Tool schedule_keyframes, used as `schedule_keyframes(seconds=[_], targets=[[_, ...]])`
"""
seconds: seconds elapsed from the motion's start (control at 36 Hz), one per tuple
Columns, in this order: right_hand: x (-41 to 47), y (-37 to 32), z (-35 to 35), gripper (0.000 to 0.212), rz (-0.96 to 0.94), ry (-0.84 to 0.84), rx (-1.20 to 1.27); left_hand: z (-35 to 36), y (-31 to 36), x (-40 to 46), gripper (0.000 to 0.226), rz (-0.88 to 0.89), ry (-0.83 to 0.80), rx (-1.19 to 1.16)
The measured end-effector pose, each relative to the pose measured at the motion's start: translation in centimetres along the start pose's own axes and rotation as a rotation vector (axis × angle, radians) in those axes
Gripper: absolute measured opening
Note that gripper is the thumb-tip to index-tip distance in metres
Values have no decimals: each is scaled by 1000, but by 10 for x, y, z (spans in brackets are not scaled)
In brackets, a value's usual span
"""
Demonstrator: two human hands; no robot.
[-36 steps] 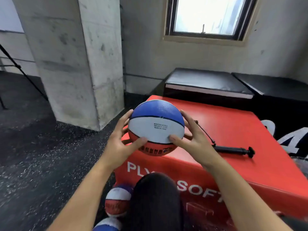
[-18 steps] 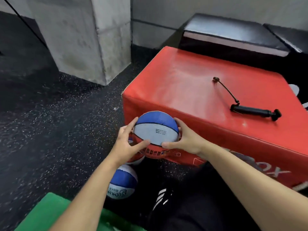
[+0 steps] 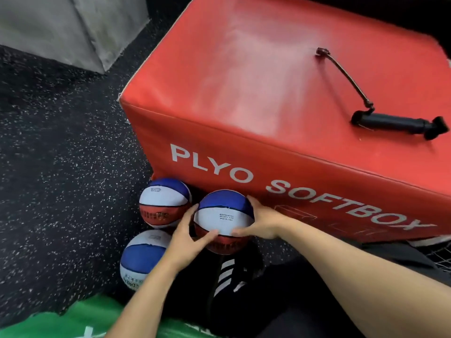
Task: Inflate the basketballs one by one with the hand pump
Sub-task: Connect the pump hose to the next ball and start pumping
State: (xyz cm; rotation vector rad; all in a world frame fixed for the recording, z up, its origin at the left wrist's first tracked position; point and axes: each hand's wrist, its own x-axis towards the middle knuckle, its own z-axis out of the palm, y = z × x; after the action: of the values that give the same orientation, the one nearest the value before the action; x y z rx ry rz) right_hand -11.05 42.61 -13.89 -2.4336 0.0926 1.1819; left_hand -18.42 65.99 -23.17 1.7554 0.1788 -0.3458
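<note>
Hands — left hand and right hand — cup the basketball low by the red box; best set it gently so it can't roll.

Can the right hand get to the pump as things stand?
Probably not right away: the right hand and left hand both grip a basketball down by the box front. The pump lies uncovered on top of the red box, so once freed the way looks open.

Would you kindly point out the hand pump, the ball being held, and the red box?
hand pump (image 3: 393,122): head view, middle of its black barrel.
held basketball (image 3: 223,215): head view, its white panel.
red box (image 3: 244,81): head view, bare top face.
</note>
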Motion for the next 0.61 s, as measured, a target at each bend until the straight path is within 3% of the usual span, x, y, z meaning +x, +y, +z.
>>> schedule_keyframes(seconds=[0.17, 0.25, 0.36, 0.61], targets=[[35, -8, 17, 124, 37, -38, -13, 10, -25, 23, 110, -10, 73, 127], [53, -18, 22, 108, 15, -43, -15, 21, -32, 34, 96, -67, 158, 187], [67, -22, 26, 91, 18, -142, -31, 35, -37, 47, 90, -111, 146, 263], [69, -4, 20, 82, 1, -91, 50, 33, -37, 53, 90, -150, 138, 268]])
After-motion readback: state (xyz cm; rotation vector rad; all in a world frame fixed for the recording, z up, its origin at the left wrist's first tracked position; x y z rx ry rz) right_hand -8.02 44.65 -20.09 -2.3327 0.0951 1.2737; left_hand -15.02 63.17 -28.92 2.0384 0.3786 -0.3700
